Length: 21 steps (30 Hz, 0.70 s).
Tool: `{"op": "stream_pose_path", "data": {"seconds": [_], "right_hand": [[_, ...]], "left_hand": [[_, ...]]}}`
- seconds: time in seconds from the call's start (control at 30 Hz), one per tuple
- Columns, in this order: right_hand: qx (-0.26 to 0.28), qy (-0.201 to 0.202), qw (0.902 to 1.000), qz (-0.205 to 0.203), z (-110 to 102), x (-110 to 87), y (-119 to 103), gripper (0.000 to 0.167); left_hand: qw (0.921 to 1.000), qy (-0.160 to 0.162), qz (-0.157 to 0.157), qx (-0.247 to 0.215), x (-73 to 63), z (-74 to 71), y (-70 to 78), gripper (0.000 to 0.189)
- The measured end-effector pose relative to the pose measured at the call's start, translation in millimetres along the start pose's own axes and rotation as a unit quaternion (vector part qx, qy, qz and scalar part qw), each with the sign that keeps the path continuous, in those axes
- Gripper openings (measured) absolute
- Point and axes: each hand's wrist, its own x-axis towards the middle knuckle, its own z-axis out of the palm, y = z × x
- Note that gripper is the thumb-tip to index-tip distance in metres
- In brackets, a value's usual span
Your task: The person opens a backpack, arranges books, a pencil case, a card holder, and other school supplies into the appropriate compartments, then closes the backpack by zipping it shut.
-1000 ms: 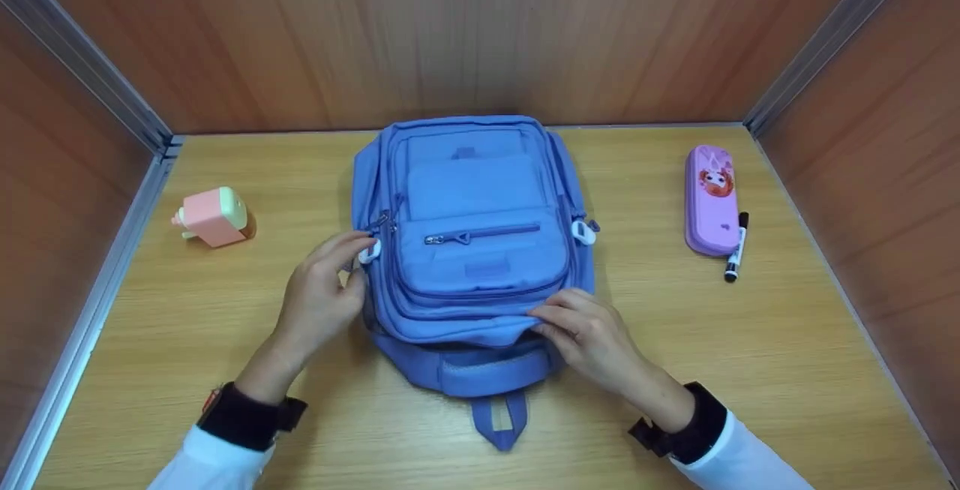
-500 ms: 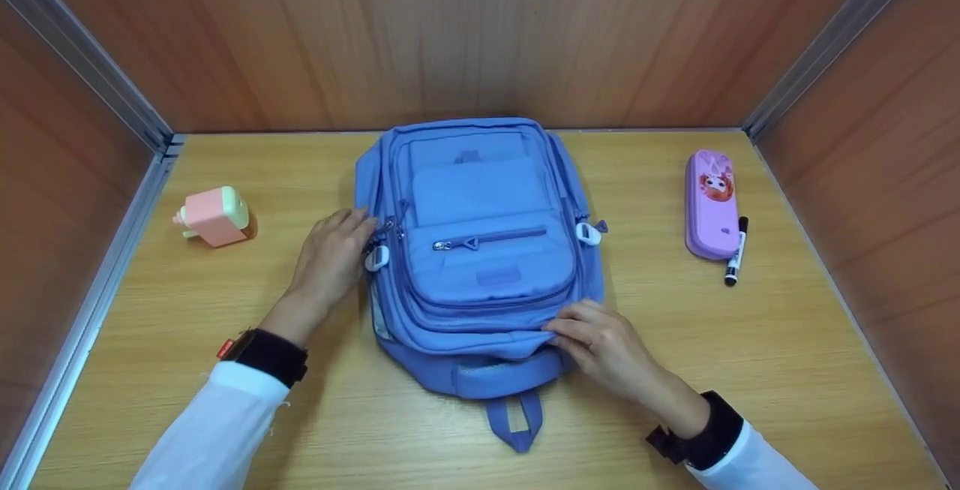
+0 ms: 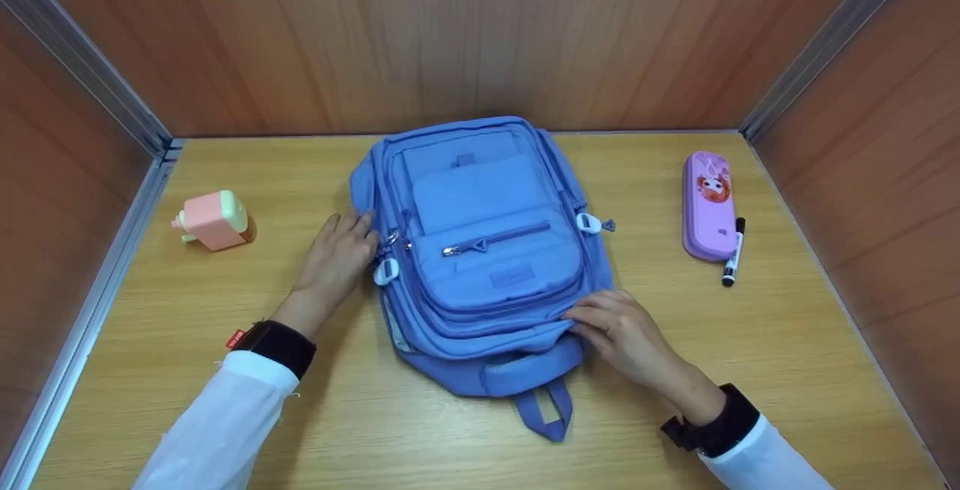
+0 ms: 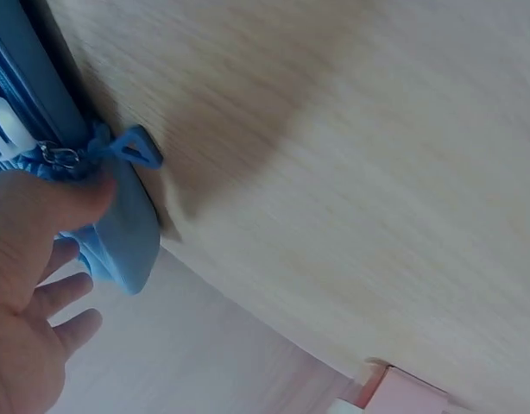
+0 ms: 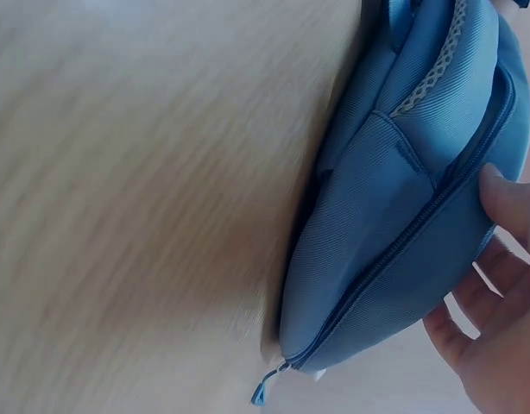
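Note:
A blue backpack [image 3: 480, 250] lies front side up on the table, slightly turned, its handle end toward me. My left hand [image 3: 337, 254] touches its left side near the zipper pulls and a white buckle [image 3: 386, 272]. In the left wrist view the thumb [image 4: 79, 200] presses by a zipper pull [image 4: 137, 147], and the other fingers are spread loosely. At the near right corner, my right hand [image 3: 622, 332] pinches the fabric edge beside the main zipper [image 5: 403, 237]. In the right wrist view that zipper's slider hangs at the lower end of the seam.
On the left lies a pink and pale green box-shaped thing [image 3: 214, 220] with a nozzle-like end. A purple pencil case [image 3: 709, 208] and a black-and-white marker [image 3: 734, 254] lie on the right. Wood panels [image 3: 465, 40] enclose the table's back and sides.
The backpack has turned, its handle end swinging to the right. My right hand has moved right with the fabric edge; my left hand has shifted from the white buckle up along the bag's side.

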Motion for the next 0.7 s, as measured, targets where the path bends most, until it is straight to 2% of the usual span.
{"op": "stream_pose_path", "data": {"seconds": [0.1, 0.3, 0.43, 0.53, 0.7], "right_hand": [[0.000, -0.005, 0.9998, 0.021, -3.2, 0.8, 4.1, 0.031], [0.013, -0.005, 0.9985, 0.053, -8.6, 0.8, 4.9, 0.034], [0.017, 0.001, 0.9996, 0.022, -9.3, 1.2, -3.7, 0.037], [0.010, 0.005, 0.9998, -0.014, -8.1, 4.1, -15.3, 0.033], [-0.008, -0.006, 0.9988, -0.047, -2.7, 9.6, -37.7, 0.035]], "left_hand": [[0.9998, 0.009, 0.015, -0.005, -3.8, 1.1, -1.4, 0.035], [0.9987, 0.015, 0.048, -0.006, -12.1, 1.2, -2.8, 0.052], [0.9980, 0.016, 0.054, -0.027, -17.3, 0.6, -2.2, 0.042], [0.9973, 0.023, 0.058, -0.039, -19.9, 0.2, 0.2, 0.027], [0.9961, 0.037, 0.063, -0.048, -23.5, -1.3, 5.8, 0.015]]}}
